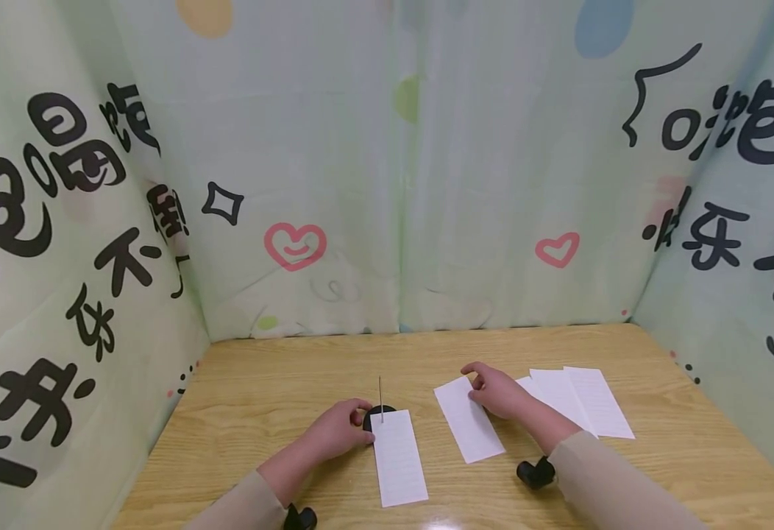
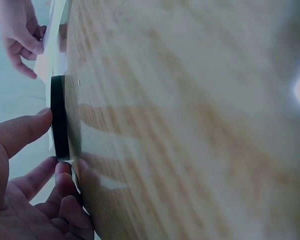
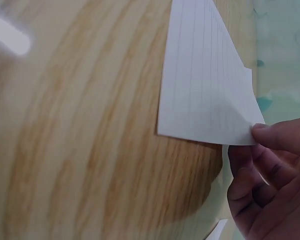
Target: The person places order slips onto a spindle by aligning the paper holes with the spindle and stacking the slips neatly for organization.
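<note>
A bill spike [image 1: 367, 419] with a round black base and a thin upright needle stands on the table. My left hand [image 1: 339, 430] holds the base by its left edge, thumb and fingertips against the rim [image 2: 59, 120]. One white lined paper slip [image 1: 400, 464] lies over the base and toward me, with the needle at its top end. To the right, my right hand [image 1: 498, 391] pinches the far corner of another lined paper slip [image 1: 471, 430] between thumb and fingers. In the right wrist view that slip [image 3: 205, 95] is partly raised from the wood.
More white paper slips [image 1: 600, 405] lie overlapping on the right of the wooden table [image 1: 281, 368], partly behind my right forearm. Printed curtains [image 1: 360, 162] hang along the back and both sides. Each wrist carries a black device [image 1: 535, 472].
</note>
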Demonstrator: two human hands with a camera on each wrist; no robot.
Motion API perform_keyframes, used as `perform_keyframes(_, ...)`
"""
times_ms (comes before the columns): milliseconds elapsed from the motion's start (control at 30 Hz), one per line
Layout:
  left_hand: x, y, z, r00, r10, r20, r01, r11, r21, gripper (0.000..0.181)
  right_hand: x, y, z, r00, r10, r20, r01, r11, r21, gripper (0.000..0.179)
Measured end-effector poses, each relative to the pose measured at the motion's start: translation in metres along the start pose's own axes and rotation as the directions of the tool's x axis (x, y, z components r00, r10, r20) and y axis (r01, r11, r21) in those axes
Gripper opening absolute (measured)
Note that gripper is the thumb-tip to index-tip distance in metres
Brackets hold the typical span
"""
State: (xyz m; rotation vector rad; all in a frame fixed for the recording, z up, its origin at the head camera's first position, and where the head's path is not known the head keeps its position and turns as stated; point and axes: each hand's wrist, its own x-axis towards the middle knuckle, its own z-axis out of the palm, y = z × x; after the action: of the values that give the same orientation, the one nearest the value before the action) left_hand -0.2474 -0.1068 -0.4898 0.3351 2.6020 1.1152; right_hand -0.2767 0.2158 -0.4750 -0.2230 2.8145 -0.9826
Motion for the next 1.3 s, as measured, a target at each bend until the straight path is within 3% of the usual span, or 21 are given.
perform_keyframes(633,0.001,0.0,0.002,1.0,-0.008,-0.003,0.008,1.0,0.007,0.049,-0.006,0.003,-0.001,0.996,-0.039,-0.074,0.048,0.992,0.113,0.039)
perform_keyframes(833,0.001,0.001,0.002,1.0,-0.005,-0.008,0.005,1.0,0.009,0.049,-0.009,-0.003,-0.005,0.996,-0.053,-0.078,0.069,0.974,0.214,0.039)
perform_keyframes(1300,-0.001,0.004,0.0,1.0,0.008,-0.001,-0.008,1.0,0.008,0.049,-0.011,-0.007,-0.009,0.993,-0.076,-0.089,0.101,0.944,0.315,0.038)
